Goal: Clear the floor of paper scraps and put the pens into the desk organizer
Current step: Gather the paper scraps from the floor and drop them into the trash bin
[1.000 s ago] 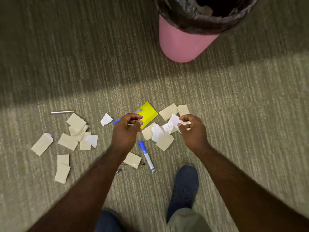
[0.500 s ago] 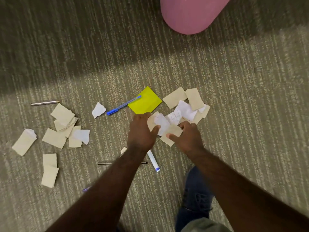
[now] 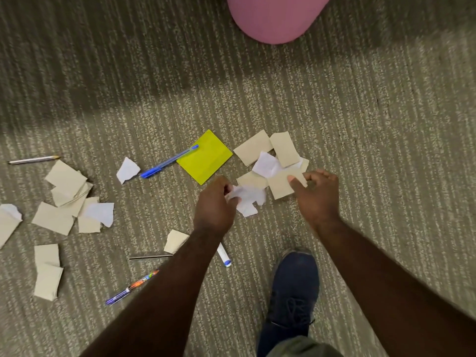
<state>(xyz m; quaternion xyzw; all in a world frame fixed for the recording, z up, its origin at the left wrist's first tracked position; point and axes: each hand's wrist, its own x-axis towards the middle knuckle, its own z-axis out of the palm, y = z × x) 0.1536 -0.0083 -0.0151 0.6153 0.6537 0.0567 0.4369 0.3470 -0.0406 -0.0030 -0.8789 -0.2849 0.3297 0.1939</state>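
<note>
Carpet: grey-green ribbed floor, littered with scraps and pens; lit band across the middle, shadow beyond.
Left hand: fingers closed on crumpled white paper scraps, bunched at the fingertips just above the carpet.
Right hand: thumb and fingers pinched on the edge of a tan paper piece in the centre cluster.
Centre cluster: several more tan pieces and a white scrap overlapping, beside a yellow sticky-note pad.
Left cluster: a pile of tan scraps, one loose white scrap, a tan pair nearer the person; all untouched. One tan scrap partly hidden by the left forearm.
Pens: blue ballpoint with its tip resting on the yellow pad; pencil at far left; dark slim pen; multicoloured pen; white marker with blue end. All lie on the carpet.
Bin: pink waste bin at the top edge, well apart from the hands.
Desk organizer: not in view.
Foot: dark blue shoe planted near the right arm.
Progress (judgement): early. Only the handful in the hands is lifted; most scraps remain, and no pen is collected.
Remaining: finish the centre cluster, bin it, clear the left cluster, gather five writing tools.
</note>
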